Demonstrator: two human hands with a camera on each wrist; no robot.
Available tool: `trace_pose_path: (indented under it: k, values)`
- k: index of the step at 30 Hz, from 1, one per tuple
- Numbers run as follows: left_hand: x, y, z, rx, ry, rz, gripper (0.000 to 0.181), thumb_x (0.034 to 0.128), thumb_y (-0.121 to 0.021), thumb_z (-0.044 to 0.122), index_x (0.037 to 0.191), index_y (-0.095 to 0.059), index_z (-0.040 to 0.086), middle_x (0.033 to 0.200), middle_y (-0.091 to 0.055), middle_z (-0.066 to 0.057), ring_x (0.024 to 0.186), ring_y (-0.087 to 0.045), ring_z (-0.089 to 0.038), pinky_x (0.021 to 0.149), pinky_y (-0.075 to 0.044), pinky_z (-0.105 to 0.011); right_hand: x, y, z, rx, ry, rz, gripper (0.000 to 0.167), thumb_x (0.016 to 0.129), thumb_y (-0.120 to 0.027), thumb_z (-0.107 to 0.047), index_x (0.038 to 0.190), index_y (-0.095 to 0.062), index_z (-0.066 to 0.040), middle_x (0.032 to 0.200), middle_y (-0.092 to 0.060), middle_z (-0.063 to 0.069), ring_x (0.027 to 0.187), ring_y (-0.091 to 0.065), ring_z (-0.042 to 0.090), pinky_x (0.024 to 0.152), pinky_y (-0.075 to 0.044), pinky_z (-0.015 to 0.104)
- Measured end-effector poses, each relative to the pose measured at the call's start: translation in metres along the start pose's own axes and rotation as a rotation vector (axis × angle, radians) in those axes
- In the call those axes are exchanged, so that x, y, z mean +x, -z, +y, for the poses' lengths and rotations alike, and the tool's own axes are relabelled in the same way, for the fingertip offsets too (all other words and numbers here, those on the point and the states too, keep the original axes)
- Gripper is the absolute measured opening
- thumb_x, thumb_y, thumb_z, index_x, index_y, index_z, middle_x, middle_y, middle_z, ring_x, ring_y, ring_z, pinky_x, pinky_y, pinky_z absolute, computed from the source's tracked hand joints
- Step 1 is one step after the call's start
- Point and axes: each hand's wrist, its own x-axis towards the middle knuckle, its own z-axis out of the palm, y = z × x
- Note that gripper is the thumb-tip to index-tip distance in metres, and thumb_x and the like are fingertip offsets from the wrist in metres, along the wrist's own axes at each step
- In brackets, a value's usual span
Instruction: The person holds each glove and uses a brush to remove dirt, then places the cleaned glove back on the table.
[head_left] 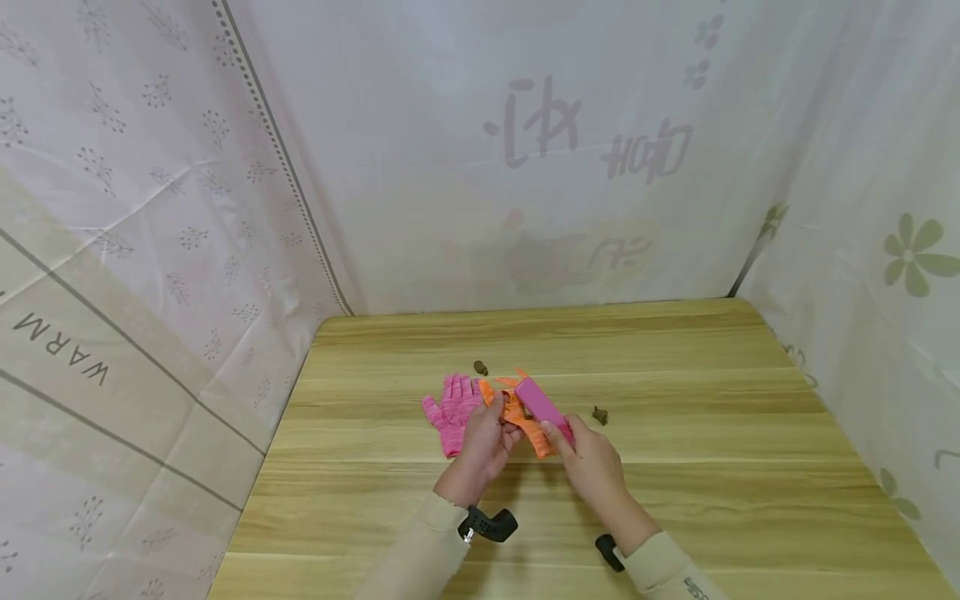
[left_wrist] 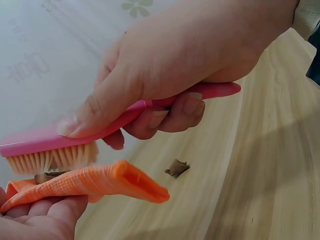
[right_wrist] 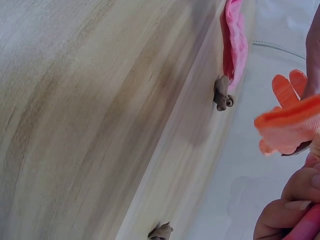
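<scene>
An orange knitted glove (head_left: 536, 437) lies across my left hand (head_left: 483, 440), which grips it from beneath, thumb on top, above the table. My right hand (head_left: 596, 467) holds a pink-handled brush (head_left: 546, 410), the thumb pressed along its back. In the left wrist view the brush's pale bristles (left_wrist: 55, 159) face down, right over the glove. A small brown piece (left_wrist: 47, 176) sits on the glove beneath them; whether the bristles touch it I cannot tell. The glove's cuff (left_wrist: 135, 182) points toward the right hand. The left fingers are partly hidden by the glove.
A pink glove (head_left: 454, 410) lies flat on the wooden table (head_left: 360, 483), left of the hands. One small brown figure (head_left: 481, 367) stands behind it, and another brown piece (head_left: 600, 414) is right of the brush. Patterned curtains (head_left: 480, 208) surround the table's back and sides.
</scene>
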Motion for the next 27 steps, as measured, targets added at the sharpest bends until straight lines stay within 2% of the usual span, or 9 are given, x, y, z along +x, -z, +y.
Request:
trace_pose_path:
  k: [3,4,7,10,13,20,23,27]
  values:
    - [-0.001,0.000,0.003,-0.014,-0.001,0.015,0.026,0.1108,-0.037,0.033,0.112,-0.048,0.009,0.094,-0.061,0.000,0.072,-0.055,-0.003,0.071,-0.050,-0.020,0.000,-0.001,0.004,-0.008,0.003,0.013,0.051,0.101,-0.048,-0.059,0.107,-0.064,-0.010,0.063,-0.045,-0.001,0.053,-0.039,0.014,0.049,-0.032,0.027]
    - [-0.001,0.000,0.004,-0.012,-0.001,0.014,0.025,0.1106,-0.038,0.033,0.111,-0.047,0.010,0.090,-0.058,0.002,0.068,-0.051,-0.004,0.068,-0.046,-0.020,0.000,0.000,0.006,-0.008,0.003,0.016,0.051,0.101,-0.048,-0.058,0.107,-0.064,-0.010,0.063,-0.045,-0.001,0.053,-0.038,0.013,0.048,-0.031,0.027]
    - [-0.002,0.000,0.006,-0.013,0.008,-0.003,0.025,0.1101,-0.040,0.034,0.109,-0.047,0.010,0.086,-0.055,0.003,0.067,-0.050,-0.004,0.067,-0.044,-0.021,-0.001,0.000,0.007,0.011,-0.006,0.009,0.052,0.102,-0.048,-0.058,0.109,-0.064,-0.009,0.062,-0.044,-0.001,0.052,-0.037,0.012,0.047,-0.031,0.026]
    - [-0.003,-0.001,0.005,-0.005,0.012,-0.032,0.027,0.1105,-0.039,0.033,0.111,-0.048,0.008,0.091,-0.062,0.001,0.074,-0.060,-0.005,0.071,-0.053,-0.023,-0.003,0.001,0.007,0.037,-0.009,-0.011,0.053,0.101,-0.048,-0.058,0.108,-0.063,-0.009,0.063,-0.044,-0.001,0.052,-0.038,0.012,0.047,-0.031,0.026]
    - [-0.002,-0.002,0.002,-0.006,0.005,-0.047,0.028,0.1106,-0.039,0.032,0.115,-0.050,0.007,0.095,-0.066,0.000,0.081,-0.065,-0.006,0.074,-0.055,-0.023,-0.003,0.000,0.007,0.053,-0.015,-0.023,0.053,0.101,-0.047,-0.060,0.106,-0.063,-0.010,0.063,-0.045,-0.001,0.052,-0.039,0.012,0.047,-0.032,0.026]
    - [-0.001,-0.005,-0.006,-0.015,-0.002,-0.043,0.020,0.1084,-0.047,0.022,0.123,-0.044,0.008,0.103,-0.054,0.001,0.087,-0.049,-0.009,0.074,-0.042,-0.021,-0.001,0.000,0.009,0.194,-0.102,-0.056,0.056,0.100,-0.044,-0.065,0.100,-0.059,-0.011,0.066,-0.044,0.001,0.054,-0.038,0.014,0.047,-0.033,0.025]
    - [-0.001,-0.006,-0.008,-0.024,-0.006,-0.036,0.027,0.1095,-0.044,0.024,0.132,-0.041,0.009,0.113,-0.053,0.000,0.097,-0.053,-0.010,0.080,-0.047,-0.022,0.000,0.001,0.008,0.246,-0.121,-0.059,0.060,0.099,-0.044,-0.066,0.106,-0.060,-0.010,0.068,-0.046,0.002,0.057,-0.040,0.014,0.048,-0.035,0.026]
    - [0.000,-0.007,-0.008,-0.019,-0.014,-0.017,0.031,0.1094,-0.044,0.028,0.133,-0.040,0.007,0.110,-0.052,0.001,0.098,-0.054,-0.009,0.083,-0.051,-0.021,-0.001,0.003,0.002,0.261,-0.102,-0.025,0.062,0.100,-0.044,-0.064,0.116,-0.063,-0.007,0.069,-0.048,0.003,0.057,-0.041,0.014,0.048,-0.036,0.026]
